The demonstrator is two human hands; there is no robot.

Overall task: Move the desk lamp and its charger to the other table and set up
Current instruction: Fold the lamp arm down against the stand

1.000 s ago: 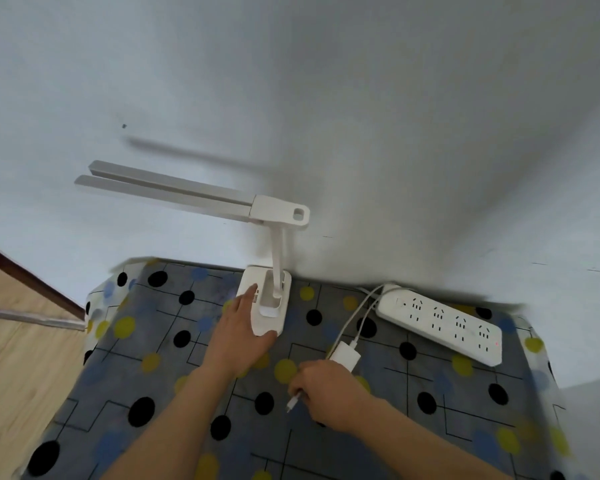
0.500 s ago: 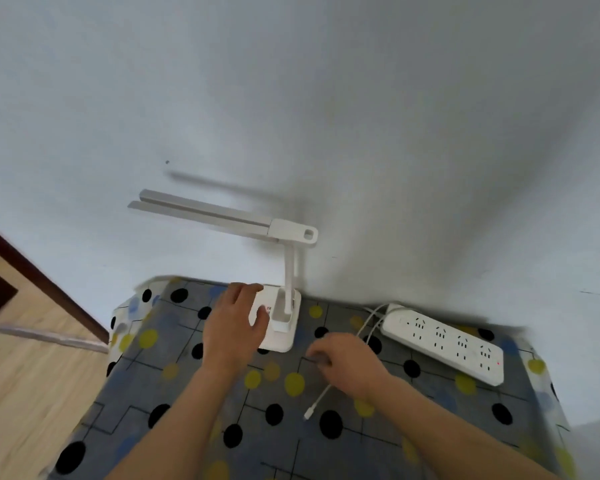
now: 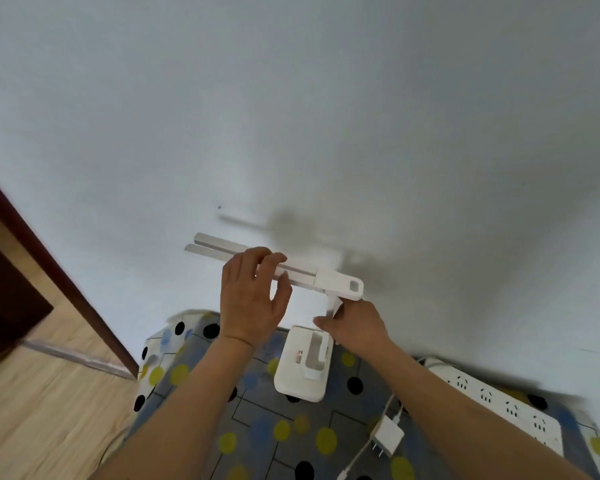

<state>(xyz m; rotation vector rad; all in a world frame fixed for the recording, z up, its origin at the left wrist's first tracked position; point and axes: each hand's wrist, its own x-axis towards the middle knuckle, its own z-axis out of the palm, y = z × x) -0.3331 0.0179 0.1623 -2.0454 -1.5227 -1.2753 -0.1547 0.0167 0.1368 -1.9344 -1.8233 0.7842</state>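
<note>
A white desk lamp stands on the table by the wall; its flat base (image 3: 300, 374) rests on the cloth and its two-bar head (image 3: 219, 247) reaches out to the left. My left hand (image 3: 252, 299) is raised to the lamp head, fingers curled over the bars. My right hand (image 3: 355, 325) grips the upright stem just below the hinge (image 3: 343, 285). The white charger (image 3: 387, 438) lies loose on the cloth to the right of the base, prongs showing, its thin cable (image 3: 355, 460) trailing toward the front edge.
A white power strip (image 3: 499, 401) lies along the wall at the right. The table wears a grey cloth (image 3: 257, 431) with black, yellow and blue dots. Wooden floor (image 3: 42, 410) and a dark brown door frame (image 3: 59, 278) are at the left.
My left hand rose from the lamp base to the lamp head. My right hand left the cable and charger on the cloth and took the lamp stem. The view tilted upward.
</note>
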